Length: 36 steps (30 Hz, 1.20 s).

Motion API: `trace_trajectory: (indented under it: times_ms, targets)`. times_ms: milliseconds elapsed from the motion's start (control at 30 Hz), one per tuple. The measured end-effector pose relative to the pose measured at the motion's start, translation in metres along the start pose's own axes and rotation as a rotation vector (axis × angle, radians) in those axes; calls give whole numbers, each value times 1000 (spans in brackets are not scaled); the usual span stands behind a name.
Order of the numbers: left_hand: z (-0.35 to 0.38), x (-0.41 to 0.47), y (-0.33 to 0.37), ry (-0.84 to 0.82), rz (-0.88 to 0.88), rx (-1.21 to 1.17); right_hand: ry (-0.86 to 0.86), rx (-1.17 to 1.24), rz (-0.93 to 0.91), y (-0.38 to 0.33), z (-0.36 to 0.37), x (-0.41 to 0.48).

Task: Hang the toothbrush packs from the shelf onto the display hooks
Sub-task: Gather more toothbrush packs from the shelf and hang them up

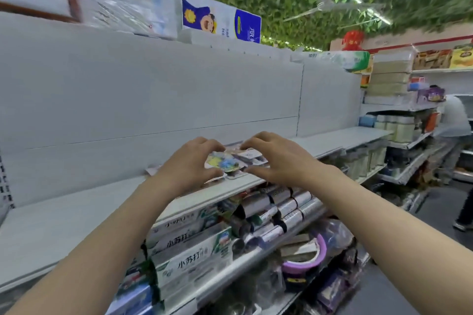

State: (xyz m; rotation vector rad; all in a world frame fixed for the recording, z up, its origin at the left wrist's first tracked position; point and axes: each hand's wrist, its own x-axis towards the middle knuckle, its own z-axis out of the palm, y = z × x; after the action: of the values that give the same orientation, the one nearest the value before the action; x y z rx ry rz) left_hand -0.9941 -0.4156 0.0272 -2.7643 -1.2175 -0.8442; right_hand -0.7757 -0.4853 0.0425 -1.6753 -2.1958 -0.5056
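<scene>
Both bare forearms reach forward from the bottom corners, and the hands meet over a small pile of flat, colourful blister-card toothbrush packs (230, 164). The left hand (189, 162) curls its fingers over the pile's far-left edge with the thumb underneath the near edge, gripping a pack printed in yellow and blue. The right hand (277, 158) arches over the right side of the pile, fingertips pressed on the top packs and thumb tucked against the near edge, so it too clasps them. The pile lies on a pale grey metal shelf (76, 215), near its front lip; whether any pack is lifted off cannot be told. Behind stands a plain grey back panel (153, 84). On the shelf below sit white-and-green toothpaste boxes (192, 262), with shiny silver rolls (284, 208) beside them to the right and a purple-rimmed round tub (304, 262) lower down. Blue-and-white tissue packs (221, 18) rest on top of the unit. Another person (457, 120) bends at shelves far right.
</scene>
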Motion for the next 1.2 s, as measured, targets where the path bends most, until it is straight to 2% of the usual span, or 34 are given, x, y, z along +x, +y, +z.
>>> trace_trajectory:
  times_ms: [200,467,600,700,833,1033,1200]
  targets:
    - [45,62,-18,3,-140,48,8,138,-31,94,48,61]
    - [122,135,-28,27,-450,109,-57,264,-145,222,113,141]
    - [152,160,-25,-2,-659,195,-116,344,-176,264,143,170]
    - [167,173,-20,-63,-821,312,-137,402,-207,278,167,187]
    - [182,185,-18,-163,-938,470,-173,451,-248,279,192,206]
    - [194,201,-24,-198,-1033,446,-176,474,-260,268,216,227]
    - [191,210,-28,-181,-1033,411,-196,476,-277,241,233,253]
